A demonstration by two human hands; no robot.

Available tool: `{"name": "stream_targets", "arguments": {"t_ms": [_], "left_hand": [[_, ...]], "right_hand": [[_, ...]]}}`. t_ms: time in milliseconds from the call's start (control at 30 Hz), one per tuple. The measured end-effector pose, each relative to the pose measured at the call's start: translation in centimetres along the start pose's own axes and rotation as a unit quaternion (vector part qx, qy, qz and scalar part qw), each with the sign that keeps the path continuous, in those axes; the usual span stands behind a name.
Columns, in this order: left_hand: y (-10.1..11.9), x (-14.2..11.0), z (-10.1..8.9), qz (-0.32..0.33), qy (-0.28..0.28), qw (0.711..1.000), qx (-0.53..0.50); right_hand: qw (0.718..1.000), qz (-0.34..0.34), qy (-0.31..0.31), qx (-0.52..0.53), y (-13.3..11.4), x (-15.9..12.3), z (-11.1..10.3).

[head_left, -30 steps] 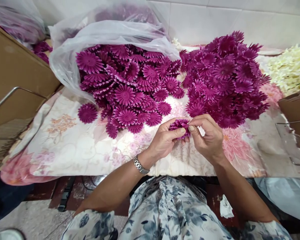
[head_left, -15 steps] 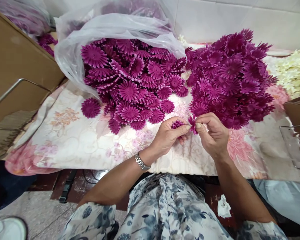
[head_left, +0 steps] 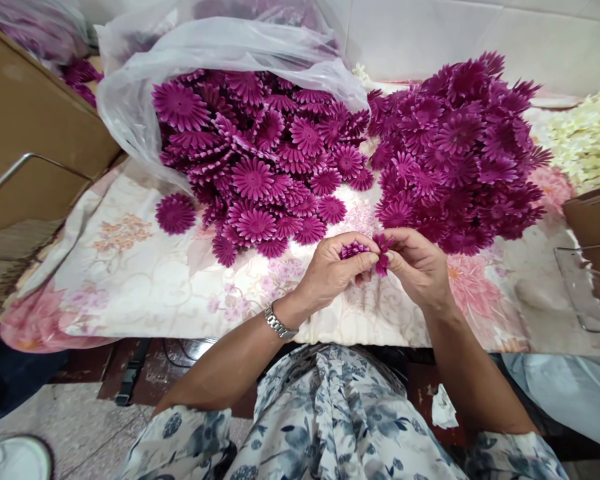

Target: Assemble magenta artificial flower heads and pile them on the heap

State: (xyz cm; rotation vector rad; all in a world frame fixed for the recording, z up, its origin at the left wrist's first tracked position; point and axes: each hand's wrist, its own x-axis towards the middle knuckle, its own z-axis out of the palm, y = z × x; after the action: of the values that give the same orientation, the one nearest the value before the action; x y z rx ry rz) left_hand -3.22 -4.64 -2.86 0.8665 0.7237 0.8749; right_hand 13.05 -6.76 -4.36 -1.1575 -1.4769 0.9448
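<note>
Purple petal pieces: left hand (head_left: 330, 270) pinches a small stack (head_left: 354, 250), right hand (head_left: 417, 267) pinches one layer (head_left: 381, 252), touching it, near the table's (head_left: 145, 293) front edge.

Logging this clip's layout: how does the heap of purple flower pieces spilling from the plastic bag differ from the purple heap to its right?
The left heap lies partly inside a clear plastic bag; the right heap sits bare on the floral cloth. The left heap's pieces are flat discs, many face-up; the right heap's look fuller and stand piled higher. The left heap trails loose pieces onto the cloth; the right heap stays more compact. Both share the same magenta colour.
</note>
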Motion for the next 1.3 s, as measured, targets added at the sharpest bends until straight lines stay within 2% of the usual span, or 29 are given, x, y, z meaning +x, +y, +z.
{"name": "stream_targets", "arguments": {"t_ms": [133, 267, 367, 467, 567, 800, 933, 1167, 1300], "left_hand": [[0.2, -0.3, 0.1, 0.019, -0.024, 0.999, 0.016], [0.4, -0.4, 0.1, 0.067, -0.003, 0.994, 0.087], [0.1, -0.3, -0.1, 0.049, 0.000, 0.997, 0.059], [0.0, -0.1, -0.2, 0.029, -0.005, 0.999, 0.024], [0.0, 0.0, -0.2, 0.048, 0.003, 0.998, 0.034], [-0.1, 0.0, -0.2, 0.106, 0.018, 0.990, 0.095], [0.0, -0.3, -0.4, 0.082, 0.011, 0.995, 0.064], [0.0, -0.2, -0.5, -0.011, -0.022, 1.000, -0.011], [-0.1, 0.0, -0.1, -0.016, -0.020, 1.000, -0.015]], "right_hand": [[0.998, -0.043, 0.024, -0.040, -0.3, 0.2, 0.0], [0.997, -0.045, 0.004, -0.055, -0.4, 0.3, -0.1], [0.999, -0.032, -0.014, -0.025, -0.4, 0.2, -0.2], [0.999, -0.002, -0.022, 0.048, -0.4, 0.2, -0.2], [0.996, 0.009, -0.029, 0.086, -0.7, 0.3, -0.1], [0.997, 0.023, -0.017, 0.075, -0.7, 0.2, 0.0], [0.999, 0.016, 0.002, 0.051, -0.5, -0.1, -0.1], [0.998, -0.029, 0.032, -0.051, -0.9, -0.2, -0.2], [0.988, -0.057, 0.066, -0.125, -1.3, -0.2, 0.2]]}}
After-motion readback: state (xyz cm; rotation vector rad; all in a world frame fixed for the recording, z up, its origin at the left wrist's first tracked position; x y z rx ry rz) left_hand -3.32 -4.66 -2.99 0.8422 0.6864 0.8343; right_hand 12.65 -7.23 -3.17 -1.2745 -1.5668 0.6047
